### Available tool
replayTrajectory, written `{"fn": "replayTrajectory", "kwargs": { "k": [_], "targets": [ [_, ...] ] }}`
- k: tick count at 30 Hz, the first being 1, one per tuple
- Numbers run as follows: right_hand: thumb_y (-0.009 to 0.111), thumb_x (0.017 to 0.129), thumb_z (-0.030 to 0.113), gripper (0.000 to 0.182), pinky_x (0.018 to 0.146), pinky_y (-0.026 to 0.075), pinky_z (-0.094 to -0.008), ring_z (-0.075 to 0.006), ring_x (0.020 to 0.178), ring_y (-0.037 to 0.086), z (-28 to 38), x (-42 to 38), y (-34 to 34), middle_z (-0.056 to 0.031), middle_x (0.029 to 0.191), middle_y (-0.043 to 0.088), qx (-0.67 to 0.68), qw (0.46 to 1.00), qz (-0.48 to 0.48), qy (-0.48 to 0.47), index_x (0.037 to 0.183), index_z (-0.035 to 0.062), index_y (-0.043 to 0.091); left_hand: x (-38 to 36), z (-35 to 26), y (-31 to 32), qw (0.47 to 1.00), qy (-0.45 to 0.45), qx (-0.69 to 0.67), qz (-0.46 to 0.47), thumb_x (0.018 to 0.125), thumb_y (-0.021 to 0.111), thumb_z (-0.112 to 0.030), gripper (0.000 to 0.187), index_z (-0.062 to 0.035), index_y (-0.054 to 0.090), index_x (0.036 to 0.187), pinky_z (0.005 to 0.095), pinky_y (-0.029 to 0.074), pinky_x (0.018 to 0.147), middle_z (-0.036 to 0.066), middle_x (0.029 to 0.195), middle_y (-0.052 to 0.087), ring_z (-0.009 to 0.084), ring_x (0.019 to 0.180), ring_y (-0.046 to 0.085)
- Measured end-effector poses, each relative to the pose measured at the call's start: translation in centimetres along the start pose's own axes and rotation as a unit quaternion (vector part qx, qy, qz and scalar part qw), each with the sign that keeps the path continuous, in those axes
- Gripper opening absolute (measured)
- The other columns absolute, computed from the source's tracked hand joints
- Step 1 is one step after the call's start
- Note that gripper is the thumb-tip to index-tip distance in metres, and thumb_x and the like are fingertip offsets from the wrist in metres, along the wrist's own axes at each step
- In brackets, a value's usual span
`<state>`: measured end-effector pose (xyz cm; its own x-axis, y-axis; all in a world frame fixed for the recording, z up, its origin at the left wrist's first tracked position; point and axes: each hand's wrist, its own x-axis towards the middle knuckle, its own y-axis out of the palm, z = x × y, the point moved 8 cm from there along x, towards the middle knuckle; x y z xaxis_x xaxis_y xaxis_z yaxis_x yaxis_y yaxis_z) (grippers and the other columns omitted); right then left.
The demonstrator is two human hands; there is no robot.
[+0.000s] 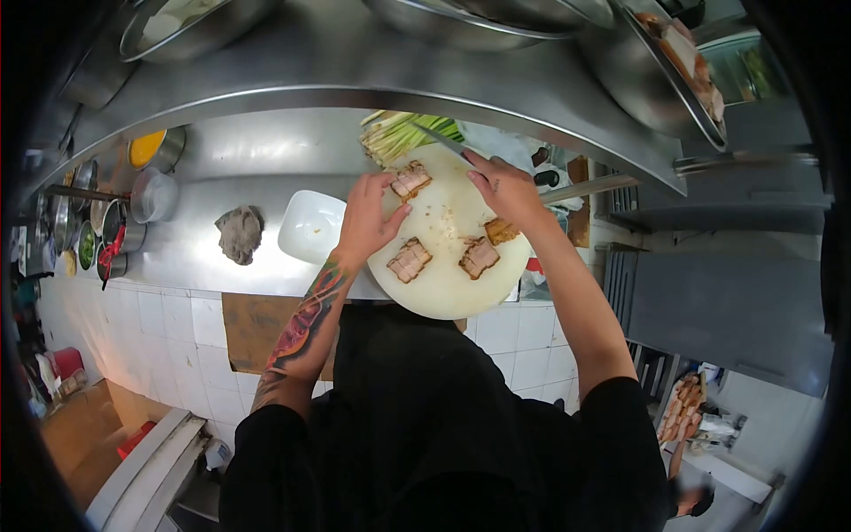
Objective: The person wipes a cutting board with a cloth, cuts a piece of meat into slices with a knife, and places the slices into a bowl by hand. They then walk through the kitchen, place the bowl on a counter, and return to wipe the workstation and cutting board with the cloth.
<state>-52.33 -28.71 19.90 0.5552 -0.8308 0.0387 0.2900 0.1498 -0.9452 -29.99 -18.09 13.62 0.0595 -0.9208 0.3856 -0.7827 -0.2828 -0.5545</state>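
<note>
My left hand point(365, 215) is at the left side of a round white cutting board point(452, 306), its thumb and fingers apart. Its fingertips touch or nearly touch the left edge of a sliced piece of roast pork belly point(411, 181). In my right hand point(507, 191) is a knife point(441, 140), its blade pointing up and left over the board's far side. Nearer me lie two more sliced pork pieces, one on the left point(409, 260) and one on the right point(479, 257). A browned pork piece point(502, 231) is partly behind my right forearm.
Spring onions point(403, 135) lie along the board's far edge. A white square bowl point(310, 227) and a crumpled grey cloth point(239, 235) sit to the left. Several containers, including a pot of yellow liquid point(149, 149), stand further left. A steel shelf point(355, 75) with bowls overhangs the counter.
</note>
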Motion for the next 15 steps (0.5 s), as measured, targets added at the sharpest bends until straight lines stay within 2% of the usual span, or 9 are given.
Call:
{"fn": "replayTrajectory", "kwargs": {
  "k": [1,2,5,7,8,10,13,14,15],
  "targets": [
    [0.06,0.106,0.031,0.035,0.076,0.056,-0.0502,-0.0402,0.086,0.069,-0.8,0.2,0.6,-0.016,0.095,0.068,0.0,0.999,-0.022,-0.033,0.14,0.0232,0.066,-0.2,0.0,-0.1,1.0,-0.016,-0.017,0.005,0.087,0.084,-0.02,0.057,0.0025,0.056,0.131,0.0466,0.052,0.092,0.021,0.119,0.061,0.0381,0.106,0.063],
    [0.06,0.106,0.031,0.035,0.076,0.056,-0.0502,-0.0402,0.086,0.069,-2.0,0.4,1.3,-0.016,0.095,0.068,0.001,0.999,-0.024,-0.035,0.14,0.0232,0.066,-0.3,0.1,-0.2,0.999,-0.033,-0.033,0.009,0.088,0.083,-0.02,0.059,0.0031,0.055,0.134,0.0485,0.051,0.093,0.022,0.122,0.061,0.0403,0.108,0.062],
    [0.063,0.104,0.026,0.04,0.074,0.056,-0.047,-0.0364,0.084,0.068,-4.1,0.9,3.0,-0.0128,0.096,0.063,-0.012,0.999,-0.007,-0.049,0.145,0.0264,0.064,-0.6,-0.2,-0.9,1.0,-0.022,-0.003,0.006,0.088,0.083,-0.022,0.062,0.003,0.055,0.137,0.048,0.052,0.093,0.023,0.124,0.06,0.0404,0.108,0.062],
    [0.069,0.099,0.018,0.035,0.075,0.056,-0.0475,-0.0339,0.087,0.068,-4.3,0.4,2.3,-0.0107,0.091,0.061,-0.039,0.994,-0.061,-0.085,0.133,0.0235,0.072,-0.8,-0.6,-1.7,0.999,-0.04,0.005,0.013,0.087,0.083,-0.022,0.063,0.0023,0.055,0.138,0.0482,0.052,0.094,0.023,0.126,0.06,0.0411,0.11,0.061],
    [0.069,0.099,0.018,0.035,0.075,0.056,-0.0475,-0.0339,0.087,0.068,-4.9,0.1,2.3,-0.0107,0.091,0.061,-0.041,0.994,-0.06,-0.078,0.133,0.0235,0.072,-0.8,-0.9,-1.9,0.998,-0.057,0.011,0.019,0.087,0.083,-0.022,0.063,0.0016,0.055,0.138,0.0485,0.051,0.096,0.024,0.127,0.059,0.0419,0.111,0.061],
    [0.071,0.095,0.014,0.031,0.078,0.056,-0.0465,-0.0327,0.095,0.068,-4.2,-0.8,0.3,-0.011,0.096,0.063,-0.027,0.985,-0.107,-0.134,0.124,0.0205,0.076,-0.8,-2.7,-1.9,0.999,-0.038,0.017,0.014,0.087,0.083,-0.022,0.062,0.0008,0.055,0.138,0.0491,0.05,0.097,0.024,0.127,0.059,0.0427,0.112,0.06],
    [0.07,0.093,0.008,0.027,0.079,0.056,-0.0462,-0.0339,0.096,0.069,-5.1,-3.9,-2.8,-0.0109,0.106,0.065,0.034,0.992,-0.094,-0.077,0.117,0.017,0.078,-0.7,-7.2,-0.3,0.999,-0.029,0.004,0.015,0.087,0.081,-0.021,0.06,-0.001,0.057,0.138,0.0505,0.049,0.101,0.023,0.127,0.06,0.0448,0.115,0.057],
    [0.069,0.092,0.006,0.031,0.082,0.057,-0.0459,-0.0346,0.098,0.069,-6.2,-4.9,-2.7,-0.0105,0.114,0.066,0.057,0.996,-0.028,-0.067,0.12,0.0162,0.076,-0.7,-9.5,1.4,0.999,0.014,0.014,0.032,0.088,0.08,-0.021,0.058,-0.0015,0.057,0.137,0.0498,0.049,0.1,0.021,0.128,0.06,0.0417,0.113,0.059],
    [0.069,0.092,0.006,0.031,0.082,0.057,-0.0459,-0.0346,0.098,0.069,-6.2,-6.3,-3.3,-0.0105,0.114,0.066,0.06,0.995,-0.026,-0.075,0.12,0.0162,0.076,-0.7,-11.6,3.1,0.997,0.056,0.025,0.049,0.089,0.08,-0.02,0.056,-0.0019,0.058,0.137,0.0491,0.05,0.099,0.02,0.128,0.06,0.0386,0.111,0.06]
  ]
}}
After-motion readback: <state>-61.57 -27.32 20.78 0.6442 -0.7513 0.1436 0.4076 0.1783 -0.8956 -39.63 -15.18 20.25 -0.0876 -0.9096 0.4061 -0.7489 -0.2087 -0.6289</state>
